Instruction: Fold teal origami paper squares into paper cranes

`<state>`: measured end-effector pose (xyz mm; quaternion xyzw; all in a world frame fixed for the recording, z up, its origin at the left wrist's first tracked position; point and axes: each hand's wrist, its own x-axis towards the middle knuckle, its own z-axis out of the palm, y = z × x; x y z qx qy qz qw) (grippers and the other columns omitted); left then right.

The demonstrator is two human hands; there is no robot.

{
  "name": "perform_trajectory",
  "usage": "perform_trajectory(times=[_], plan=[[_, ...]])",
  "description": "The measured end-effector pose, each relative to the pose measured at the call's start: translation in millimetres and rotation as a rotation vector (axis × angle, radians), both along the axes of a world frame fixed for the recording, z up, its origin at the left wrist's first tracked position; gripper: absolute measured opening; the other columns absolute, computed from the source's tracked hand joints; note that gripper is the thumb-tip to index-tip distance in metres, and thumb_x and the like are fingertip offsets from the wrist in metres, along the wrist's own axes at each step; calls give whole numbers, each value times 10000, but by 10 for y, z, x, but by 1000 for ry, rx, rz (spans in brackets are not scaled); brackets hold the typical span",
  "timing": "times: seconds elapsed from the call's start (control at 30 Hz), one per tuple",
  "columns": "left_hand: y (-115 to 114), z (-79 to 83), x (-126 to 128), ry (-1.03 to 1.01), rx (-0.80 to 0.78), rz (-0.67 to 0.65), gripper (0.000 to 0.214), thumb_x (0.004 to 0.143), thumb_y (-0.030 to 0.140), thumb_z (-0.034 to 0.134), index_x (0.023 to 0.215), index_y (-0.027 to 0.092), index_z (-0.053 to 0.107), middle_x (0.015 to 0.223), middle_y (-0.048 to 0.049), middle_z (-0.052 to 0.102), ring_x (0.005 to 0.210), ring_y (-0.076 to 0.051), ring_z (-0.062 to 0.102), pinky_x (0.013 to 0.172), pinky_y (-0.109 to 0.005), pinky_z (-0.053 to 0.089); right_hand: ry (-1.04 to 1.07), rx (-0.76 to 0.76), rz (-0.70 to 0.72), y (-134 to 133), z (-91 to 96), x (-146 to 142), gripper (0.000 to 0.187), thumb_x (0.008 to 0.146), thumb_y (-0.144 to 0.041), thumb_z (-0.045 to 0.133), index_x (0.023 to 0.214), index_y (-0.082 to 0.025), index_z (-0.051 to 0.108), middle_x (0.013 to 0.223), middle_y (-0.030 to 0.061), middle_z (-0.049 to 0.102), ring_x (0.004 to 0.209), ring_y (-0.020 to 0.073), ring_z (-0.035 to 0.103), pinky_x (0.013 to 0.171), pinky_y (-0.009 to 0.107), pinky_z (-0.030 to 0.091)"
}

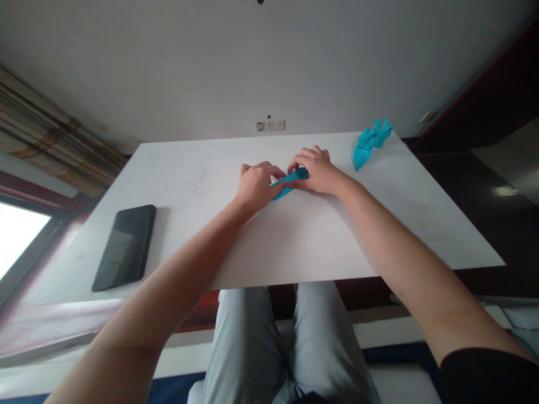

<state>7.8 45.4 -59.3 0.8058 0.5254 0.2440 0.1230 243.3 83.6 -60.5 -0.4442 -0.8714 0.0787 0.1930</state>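
A piece of blue folded paper (pixel 300 174) lies between my two hands, just above or on the white table. My left hand (pixel 259 182) grips its left end, with the thumb along the near side and the fingers curled over. At the other end my right hand (pixel 315 170) pinches the paper between thumb and bent fingers. Part of the paper is covered by the fingers, so its full shape is hidden. Several blue folded paper pieces (pixel 370 143), some with pointed tips, sit together at the table's far right corner.
The white table (pixel 189 247) reaches back to a grey wall with sockets (pixel 270 125). A dark tablet-like device (pixel 125 247) lies at the left front. Curtains (pixel 54 123) and a window (pixel 21 235) are on the left. My legs (pixel 286 342) are under the near edge.
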Motion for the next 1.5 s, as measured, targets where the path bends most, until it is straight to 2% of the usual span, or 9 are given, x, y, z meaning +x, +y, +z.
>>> perform_trajectory(times=[0.27,0.57,0.73,0.87,1.07,1.17,1.3,1.4,1.5], plan=[[-3,-21,16,-29,9,-27,213,1064,429,757,1173,258,824,1169,-61,856,1004,-259,770,1150,-484,440,59,-32,19,11,12,13,360,957,-597,844,1078,-263,783,1110,110,745,1185,402,578,1135,611,367],[-20,5,27,-16,13,-59,128,1022,325,762,1087,252,845,1137,-76,849,1097,-289,771,1181,-501,420,87,-76,73,50,11,58,292,989,-557,794,995,-266,788,1002,81,817,1119,373,652,1143,596,346],[-30,35,32,15,8,-94,172,978,251,730,1108,240,842,1080,-69,873,1022,-276,791,1098,-456,511,132,-99,107,55,40,74,267,956,-527,822,966,-261,812,972,55,830,957,298,705,1072,517,408],[-44,37,29,18,37,-103,209,947,205,710,1095,250,850,1112,-77,866,1012,-270,793,987,-404,571,240,-211,169,33,96,128,368,912,-614,850,955,-248,842,953,58,839,876,266,726,928,441,500],[-37,13,-27,16,8,-216,188,986,354,725,1025,241,871,1199,-107,859,1072,-290,799,971,-402,602,196,-249,239,65,141,214,441,898,-713,848,868,-274,867,1096,96,858,1021,311,768,949,464,567],[-20,-1,-35,-34,-6,-196,231,1023,396,709,993,227,864,1201,-123,849,1072,-282,790,1013,-410,611,150,-203,211,104,84,226,411,949,-671,816,1019,-271,881,1162,121,838,1076,339,751,992,499,567],[10,-40,-24,-88,-4,-158,204,1009,407,764,993,225,854,1283,-142,811,1170,-291,765,1080,-421,613,64,-81,40,140,-38,216,455,945,-635,859,1234,-284,847,1327,161,780,1283,440,659,1150,648,483],[37,-77,-34,-105,-17,-92,259,984,434,816,1127,217,827,1299,-147,802,1172,-294,757,1065,-425,611,1,-84,-14,135,-82,191,444,946,-635,871,1230,-296,826,1375,164,740,1365,484,593,1173,690,435],[64,-91,-67,-119,-67,-66,490,943,521,876,1310,216,766,1261,-125,828,1095,-275,767,990,-386,607,-16,-117,23,101,-63,148,388,951,-600,871,1159,-282,793,1290,142,737,1325,450,618,1135,617,453]])
